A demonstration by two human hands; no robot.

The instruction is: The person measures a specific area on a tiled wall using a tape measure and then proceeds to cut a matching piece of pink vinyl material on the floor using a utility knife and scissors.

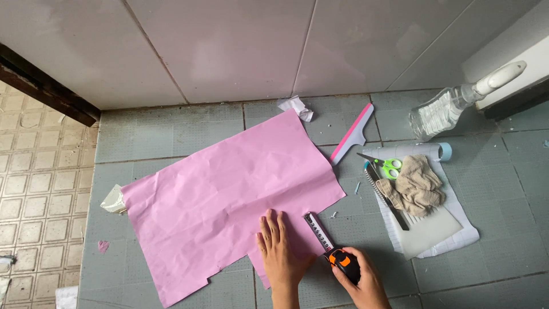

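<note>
our left hand (280, 252) lies flat with its fingers (270, 224) spread a little and pressed palm-down on the pink sheet (229, 194), near that sheet's lower right edge. our right hand (361, 281) has its fingers curled around a black and orange tape measure (344, 263), gripping the case just off the paper's edge on the grey tiled floor (503, 252). from the case the tape blade (318, 230) runs up and to the left, its tip touching the pink sheet's right edge beside our left fingertips. the pink sheet is creased, lies slanted across the floor, and has a stepped notch cut out of its lower edge. at its left corner sits a small white object (113, 199), partly tucked under the paper, and a crumpled white scrap (297, 107) lies just past its top corner by the wall. to the right of the sheet we see a squeegee with a pink edge (353, 134), then a spiral notebook (426, 226) bearing green-handled scissors (384, 165), a beige cloth (416, 184), a dark ruler-like strip (392, 200) and a pale sheet (429, 229). a roll of light blue tape (445, 151) rests at the notebook's top edge, and a clear spray bottle (452, 107) lies on its side beyond it, near the wall.
</note>
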